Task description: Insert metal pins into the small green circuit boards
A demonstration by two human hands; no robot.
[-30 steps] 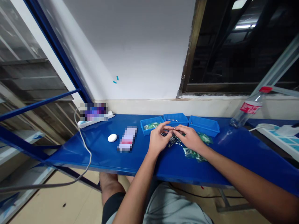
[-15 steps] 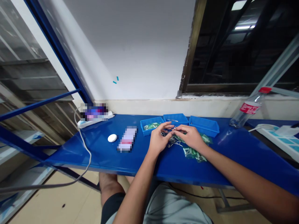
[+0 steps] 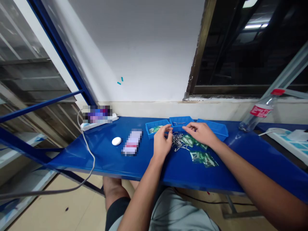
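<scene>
My left hand (image 3: pixel 162 141) is at the left edge of a loose pile of thin metal hook-like pieces (image 3: pixel 177 141). Its fingers are curved, with the thumb apart from them, and nothing shows in its grasp. Over the pile's right side, my right hand (image 3: pixel 201 133) has its thumb and fingertips drawn together; whatever may be between them is too small to make out. Clear-and-green small packets (image 3: pixel 203 158) lie below the right hand, and more green packets (image 3: pixel 188 140) rest against the metal pieces.
Behind the hands stand a blue tray with packets (image 3: pixel 147 131), a blue tray with metal pieces (image 3: pixel 190 119) and another blue tray (image 3: pixel 222 130). A plastic bottle (image 3: pixel 261 111) stands right; a white oval object (image 3: pixel 116 141), a blurred phone-like object (image 3: pixel 132 143) and a cable (image 3: pixel 89 150) are left.
My hands were together above the metal pieces and have parted, the right one moving rightward. More of the pile and the green packets shows between and below them.
</scene>
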